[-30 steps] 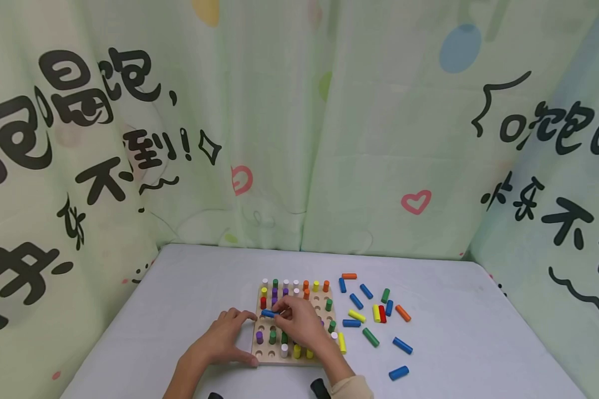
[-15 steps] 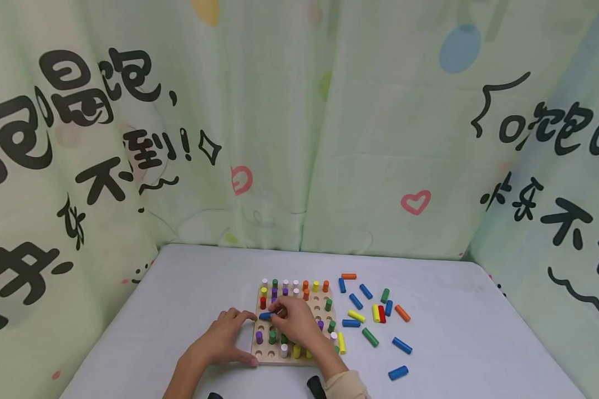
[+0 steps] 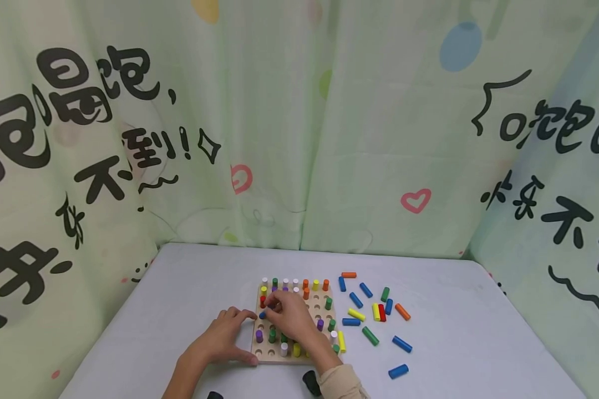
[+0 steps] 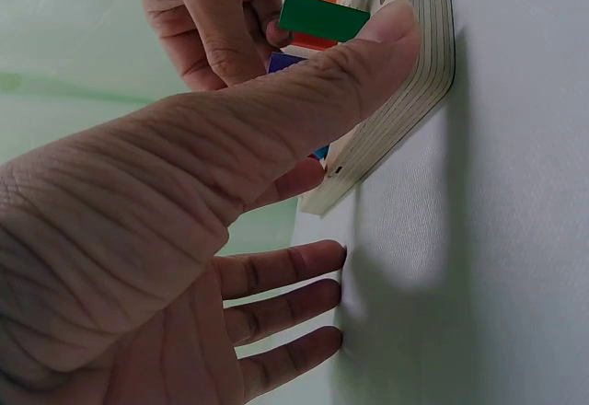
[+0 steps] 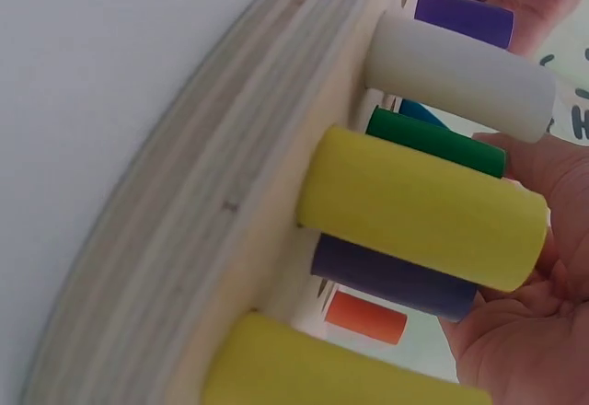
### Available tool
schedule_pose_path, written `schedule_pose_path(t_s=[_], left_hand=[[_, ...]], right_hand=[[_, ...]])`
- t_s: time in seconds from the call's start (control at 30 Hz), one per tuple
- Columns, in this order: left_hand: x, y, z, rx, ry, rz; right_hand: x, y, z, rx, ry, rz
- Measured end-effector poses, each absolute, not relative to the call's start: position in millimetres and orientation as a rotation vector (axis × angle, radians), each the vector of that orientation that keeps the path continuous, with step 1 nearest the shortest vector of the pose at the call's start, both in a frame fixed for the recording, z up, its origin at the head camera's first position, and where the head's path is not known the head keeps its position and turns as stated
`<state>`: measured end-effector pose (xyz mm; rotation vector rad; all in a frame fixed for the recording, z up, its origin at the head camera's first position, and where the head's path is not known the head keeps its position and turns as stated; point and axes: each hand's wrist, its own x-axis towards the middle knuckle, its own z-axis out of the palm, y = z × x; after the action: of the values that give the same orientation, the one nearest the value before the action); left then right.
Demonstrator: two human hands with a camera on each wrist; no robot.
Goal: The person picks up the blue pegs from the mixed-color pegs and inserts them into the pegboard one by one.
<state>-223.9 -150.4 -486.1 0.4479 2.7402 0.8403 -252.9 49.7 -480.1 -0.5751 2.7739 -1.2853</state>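
Note:
A wooden pegboard [image 3: 279, 359] with several coloured pegs upright in its holes lies on the table. Over its left part, my right hand [image 3: 292, 318] pinches a blue peg [image 3: 262, 315] close to the left edge, just nearer me than a red peg [image 3: 263, 300]. The fingers hide most of the blue peg. My left hand [image 3: 223, 337] rests at the board's left side, thumb tip on the near corner and index finger on the edge farther back. Its other fingers [image 4: 285, 313] are stretched out with tips at the tabletop in the left wrist view.
Right of the board lie several loose pegs, among them a blue peg [image 3: 398, 371], a green peg [image 3: 370, 336], an orange peg [image 3: 402, 313] and a red peg [image 3: 381, 313]. A printed curtain [image 3: 299, 138] surrounds the white table [image 3: 459, 332].
The right hand has moved slightly left, and the blue peg has turned from lying sideways to showing only a short end near the left edge. The left hand stays put.

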Motion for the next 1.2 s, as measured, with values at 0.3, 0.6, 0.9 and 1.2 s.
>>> schedule_pose_path(t_s=[0.3, 0.6, 0.9, 1.2], left_hand=[[-223, -151, -487, 0.493, 2.746, 0.87], [-223, -150, -487, 0.459, 2.754, 0.845], [-224, -149, -487, 0.431, 2.755, 0.831], [-223, -150, -487, 0.429, 2.757, 0.846]], right_hand=[[-252, 44, -479, -0.608, 2.757, -1.339], [-248, 46, -477, -0.542, 2.776, -1.336], [-235, 53, -470, -0.569, 2.806, -1.364], [-221, 62, -461, -0.603, 2.785, -1.417]])
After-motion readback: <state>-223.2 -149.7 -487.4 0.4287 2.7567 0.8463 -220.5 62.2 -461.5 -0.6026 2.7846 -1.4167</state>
